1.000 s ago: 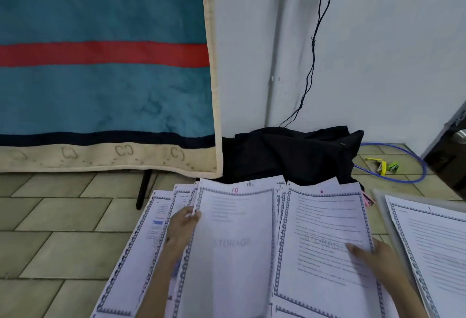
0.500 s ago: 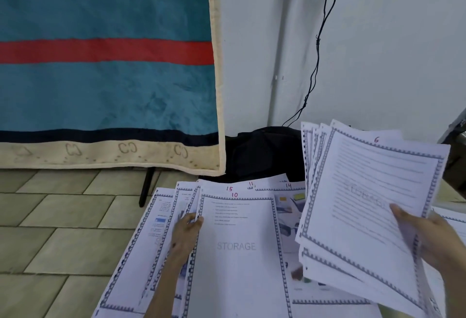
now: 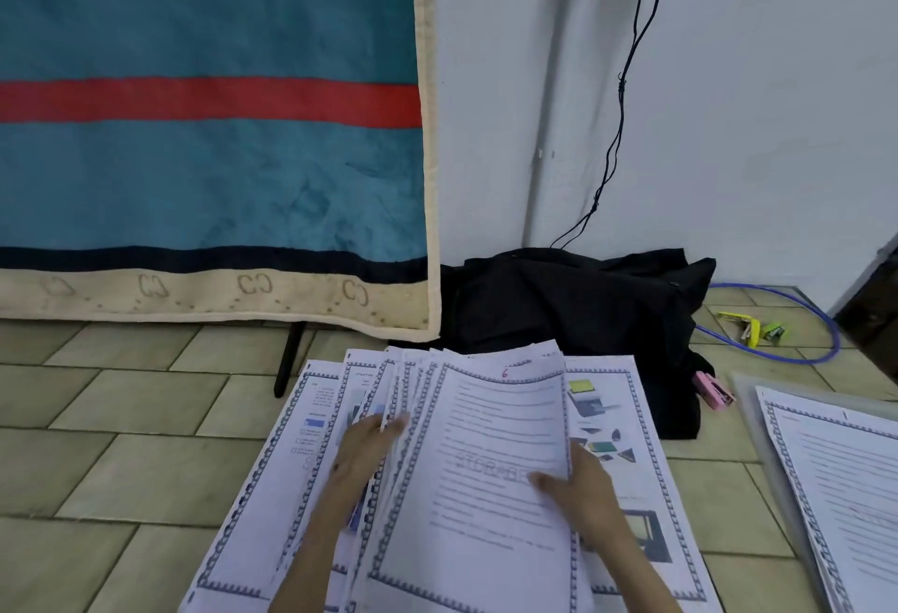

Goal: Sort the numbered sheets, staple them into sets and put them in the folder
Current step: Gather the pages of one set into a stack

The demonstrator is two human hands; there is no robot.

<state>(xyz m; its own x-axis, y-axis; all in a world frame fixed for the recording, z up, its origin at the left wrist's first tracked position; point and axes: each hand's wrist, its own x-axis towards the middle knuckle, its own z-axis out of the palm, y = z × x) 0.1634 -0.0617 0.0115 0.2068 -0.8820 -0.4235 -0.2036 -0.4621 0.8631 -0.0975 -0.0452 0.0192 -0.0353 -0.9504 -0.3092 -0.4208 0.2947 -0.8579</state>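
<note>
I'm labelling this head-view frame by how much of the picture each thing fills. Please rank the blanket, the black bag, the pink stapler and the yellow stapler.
1. Blanket, by far the largest.
2. Black bag.
3. Pink stapler and yellow stapler: they look alike in size, and the pink one lies nearer the camera, so I won't rank them.

There is one view only, worn on the person's head; it looks forward and steeply down from above the floor point(image 3: 112, 457), close over the spread sheets point(image 3: 486, 491), which fill the lower middle; the two forearms enter from the bottom edge, so the hands sit very near the lens; farther off, the upper half takes in the white wall point(image 3: 753, 102) and a hanging blanket point(image 3: 204, 175); straight lines bow from the wide angle.
</note>
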